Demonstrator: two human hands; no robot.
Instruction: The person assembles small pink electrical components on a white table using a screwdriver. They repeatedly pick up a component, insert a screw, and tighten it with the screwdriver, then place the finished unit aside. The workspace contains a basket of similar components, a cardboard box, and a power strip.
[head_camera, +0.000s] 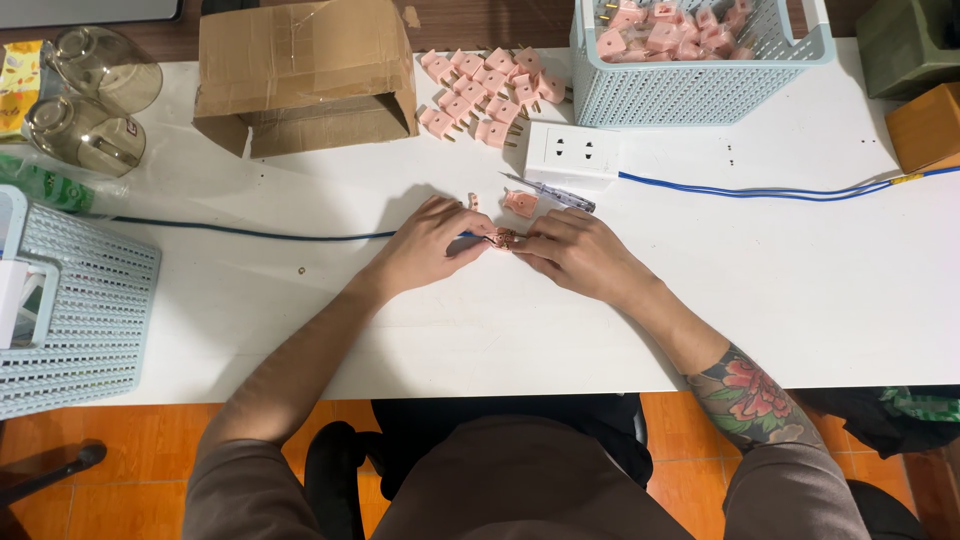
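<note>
Both hands (505, 245) pinch a plug part (505, 238); basket (690, 95) holds pink plugs (665, 30).

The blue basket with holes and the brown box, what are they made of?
The blue basket looks like moulded plastic: smooth, pale, with an even grid of holes. The brown box looks like cardboard: matt, creased, with bent flaps and torn edges.

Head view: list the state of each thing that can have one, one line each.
Left hand: on the table, pinching the small pink plug part.
Right hand: on the table, fingertips on the same part.
Pink cover piece: lying loose, apart from the hands.
Screwdriver: lying flat, unheld.
White socket block: nothing plugged in.
Cardboard box: on its side, open.
Basket: upright, filled with pink plugs.
</note>
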